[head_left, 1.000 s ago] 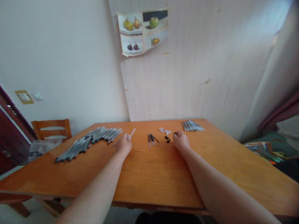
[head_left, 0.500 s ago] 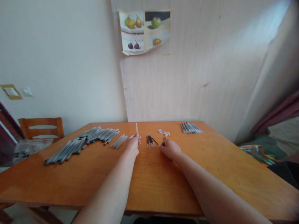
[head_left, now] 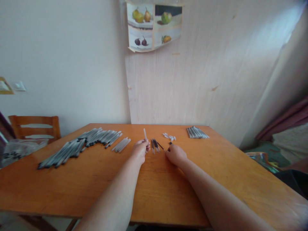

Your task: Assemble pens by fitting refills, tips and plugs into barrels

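My left hand (head_left: 141,149) is closed round a clear whitish pen barrel (head_left: 145,133), which points up and away from me. To its right, several dark pen refills (head_left: 154,145) with pale tips lie side by side on the table. One black refill (head_left: 160,146) slants toward my right hand (head_left: 176,154), its near end at the curled thumb and fingers, which seem to pinch it. Just beyond those fingers are a small black piece (head_left: 170,143) and a few small white plastic parts (head_left: 169,136). Left of my left hand, several empty clear barrels (head_left: 121,144) lie in a row.
A large spread of grey pens with dark ends (head_left: 72,149) covers the left of the wooden table (head_left: 168,195). Another bundle of pens (head_left: 196,132) lies at the back right. Beyond the left edge stand a chair (head_left: 35,121) and a plastic bag (head_left: 26,147).
The view has shifted slightly. My left hand, with the pen barrel, has moved a little right, nearer the refills. My right hand stays at the slanted refill.
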{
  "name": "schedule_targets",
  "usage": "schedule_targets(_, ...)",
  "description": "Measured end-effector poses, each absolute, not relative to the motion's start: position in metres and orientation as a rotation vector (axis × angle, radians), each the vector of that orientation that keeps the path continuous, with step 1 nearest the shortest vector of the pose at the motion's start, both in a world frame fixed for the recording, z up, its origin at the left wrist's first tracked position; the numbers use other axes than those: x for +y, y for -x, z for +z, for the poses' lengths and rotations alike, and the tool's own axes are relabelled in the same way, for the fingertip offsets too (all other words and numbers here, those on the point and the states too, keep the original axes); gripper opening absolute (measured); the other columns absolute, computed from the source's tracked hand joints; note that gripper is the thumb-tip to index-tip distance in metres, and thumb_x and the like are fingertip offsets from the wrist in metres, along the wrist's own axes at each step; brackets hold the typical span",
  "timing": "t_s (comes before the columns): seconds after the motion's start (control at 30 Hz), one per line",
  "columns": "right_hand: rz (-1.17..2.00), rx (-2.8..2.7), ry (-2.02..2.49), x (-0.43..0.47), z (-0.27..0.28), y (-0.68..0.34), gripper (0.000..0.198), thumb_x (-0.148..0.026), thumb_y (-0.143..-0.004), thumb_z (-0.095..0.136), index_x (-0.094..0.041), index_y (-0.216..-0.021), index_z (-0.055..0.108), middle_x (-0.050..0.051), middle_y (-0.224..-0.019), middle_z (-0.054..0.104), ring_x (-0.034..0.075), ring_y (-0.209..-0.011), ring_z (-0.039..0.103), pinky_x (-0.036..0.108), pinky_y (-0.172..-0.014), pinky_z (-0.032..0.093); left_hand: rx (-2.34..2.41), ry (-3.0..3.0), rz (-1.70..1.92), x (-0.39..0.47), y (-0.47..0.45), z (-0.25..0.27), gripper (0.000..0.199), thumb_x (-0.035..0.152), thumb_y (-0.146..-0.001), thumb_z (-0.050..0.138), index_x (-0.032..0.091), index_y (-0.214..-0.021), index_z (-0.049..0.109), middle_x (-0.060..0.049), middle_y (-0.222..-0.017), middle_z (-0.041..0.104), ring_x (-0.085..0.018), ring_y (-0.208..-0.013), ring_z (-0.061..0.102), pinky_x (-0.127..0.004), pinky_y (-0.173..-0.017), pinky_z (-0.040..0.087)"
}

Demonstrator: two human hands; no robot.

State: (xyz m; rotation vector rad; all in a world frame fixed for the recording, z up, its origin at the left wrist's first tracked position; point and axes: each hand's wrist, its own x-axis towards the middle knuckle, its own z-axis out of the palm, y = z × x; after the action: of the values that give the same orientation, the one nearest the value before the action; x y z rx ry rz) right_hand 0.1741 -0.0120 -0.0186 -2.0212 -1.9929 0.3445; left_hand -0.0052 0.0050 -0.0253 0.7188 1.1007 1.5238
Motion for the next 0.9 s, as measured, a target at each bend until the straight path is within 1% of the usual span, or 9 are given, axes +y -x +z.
schedule_targets(0.27,0.347,-2.026,2.088,-0.011,-0.017,-0.171,0.030,-0.022,-0.083,0.046,-0.014,-0.099,0.070,0.019,-0.109,0.069,0.031,-0.102,0.065,0.039,-0.079,0.051,1.039,-0.735,1.475,0.001,0.000,-0.024,0.007,0.009,-0.081,0.061,0.013,-0.076,0.059,-0.003,-0.067,0.062,-0.007,-0.053,0.056,-0.019,-0.053,0.046)
schedule_targets(0.43,0.335,-2.076,2.111,-0.012,-0.016,-0.170,0.034,-0.023,-0.085,0.046,-0.011,-0.106,0.070,0.022,-0.115,0.066,0.031,-0.104,0.064,0.040,-0.082,0.050,1.005,-0.750,1.409,-0.001,-0.004,-0.026,0.009,0.007,-0.082,0.059,0.012,-0.075,0.059,-0.004,-0.067,0.063,-0.007,-0.052,0.055,-0.018,-0.052,0.045)
schedule_targets(0.53,0.341,-2.101,2.107,-0.012,-0.016,-0.171,0.035,-0.022,-0.085,0.045,-0.010,-0.108,0.069,0.023,-0.116,0.065,0.031,-0.105,0.064,0.040,-0.083,0.050,0.985,-0.745,1.375,-0.002,-0.005,-0.028,0.008,0.007,-0.083,0.059,0.012,-0.076,0.059,-0.006,-0.069,0.064,-0.007,-0.053,0.056,-0.019,-0.052,0.045)
schedule_targets(0.7,0.359,-2.104,2.082,-0.012,-0.016,-0.174,0.035,-0.024,-0.085,0.044,-0.010,-0.106,0.069,0.022,-0.114,0.066,0.031,-0.104,0.064,0.037,-0.082,0.049,0.934,-0.728,1.344,-0.002,-0.006,-0.028,0.006,0.010,-0.083,0.059,0.012,-0.078,0.059,-0.006,-0.072,0.064,-0.008,-0.056,0.057,-0.019,-0.054,0.046)
schedule_targets(0.8,0.362,-2.140,2.010,-0.013,-0.015,-0.173,0.034,-0.025,-0.085,0.044,-0.011,-0.100,0.071,0.021,-0.109,0.068,0.029,-0.102,0.065,0.034,-0.081,0.047,0.899,-0.720,1.338,-0.002,-0.006,-0.026,0.003,0.009,-0.082,0.060,0.012,-0.080,0.060,-0.005,-0.073,0.064,-0.007,-0.058,0.058,-0.018,-0.055,0.046)
schedule_targets(0.9,0.354,-2.187,1.914,-0.017,-0.014,-0.169,0.034,-0.026,-0.086,0.042,-0.011,-0.092,0.072,0.020,-0.102,0.070,0.027,-0.097,0.066,0.031,-0.078,0.046,0.866,-0.725,1.330,-0.002,-0.007,-0.025,0.005,0.009,-0.081,0.062,0.012,-0.084,0.060,-0.004,-0.073,0.063,-0.008,-0.059,0.059,-0.017,-0.053,0.045)
